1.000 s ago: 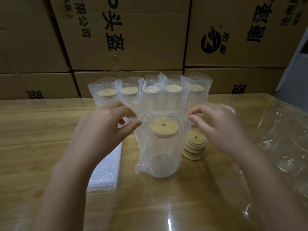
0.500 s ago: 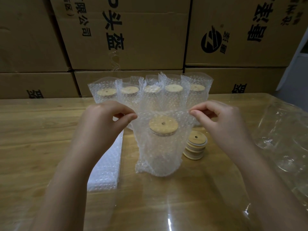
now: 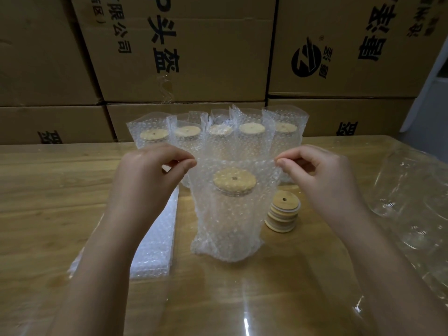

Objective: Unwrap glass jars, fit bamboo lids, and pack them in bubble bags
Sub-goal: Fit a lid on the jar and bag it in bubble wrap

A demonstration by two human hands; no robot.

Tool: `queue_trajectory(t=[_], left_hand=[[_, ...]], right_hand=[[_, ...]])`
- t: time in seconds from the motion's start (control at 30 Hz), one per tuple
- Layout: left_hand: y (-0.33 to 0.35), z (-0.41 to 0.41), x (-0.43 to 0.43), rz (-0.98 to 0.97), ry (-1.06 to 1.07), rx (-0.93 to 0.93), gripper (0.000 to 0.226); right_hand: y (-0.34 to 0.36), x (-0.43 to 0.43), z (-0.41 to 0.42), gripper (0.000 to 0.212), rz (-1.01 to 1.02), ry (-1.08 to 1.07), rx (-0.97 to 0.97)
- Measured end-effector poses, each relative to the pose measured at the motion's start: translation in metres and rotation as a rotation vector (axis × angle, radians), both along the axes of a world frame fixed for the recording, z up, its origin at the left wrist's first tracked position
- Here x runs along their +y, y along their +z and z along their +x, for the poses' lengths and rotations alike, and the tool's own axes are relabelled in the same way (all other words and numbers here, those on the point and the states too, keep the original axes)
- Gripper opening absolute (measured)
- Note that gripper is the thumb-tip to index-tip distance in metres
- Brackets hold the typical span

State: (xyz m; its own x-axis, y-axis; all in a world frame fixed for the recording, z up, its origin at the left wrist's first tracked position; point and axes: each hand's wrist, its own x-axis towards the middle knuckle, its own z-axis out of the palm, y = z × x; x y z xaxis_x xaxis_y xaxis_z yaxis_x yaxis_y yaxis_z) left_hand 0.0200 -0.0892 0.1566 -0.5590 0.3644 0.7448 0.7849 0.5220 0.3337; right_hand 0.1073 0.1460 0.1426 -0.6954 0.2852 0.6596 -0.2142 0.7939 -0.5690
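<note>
Wooden worktop (image 3: 48, 202), glossy, with a streak of reflected light near front edge. Along far edge: brown cardboard cartons (image 3: 184, 57) stacked in two tiers, printed with black characters. Round black logo (image 3: 306, 60) on upper right carton. Clear tape strip (image 3: 167, 89) on upper middle carton. Pale wall (image 3: 431, 98) at far right.

L hand (image 3: 150, 173) & R hand (image 3: 315, 170) rose a bit, pulling bubble bag (image 3: 228, 214) mouth up, taut.
</note>
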Motion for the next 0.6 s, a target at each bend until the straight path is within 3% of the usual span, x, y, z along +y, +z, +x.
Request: queue_trajectory(t=[0.4, 0.6], left_hand=[[-0.006, -0.005, 0.002, -0.007, 0.016, 0.066, 0.003], [-0.001, -0.006, -0.010, 0.009, -0.075, -0.185, 0.007]], right_hand=[[-0.004, 0.000, -0.003, 0.008, -0.015, 0.032, 0.038], [-0.001, 0.002, 0.000, 0.011, -0.105, 0.147, -0.124]])
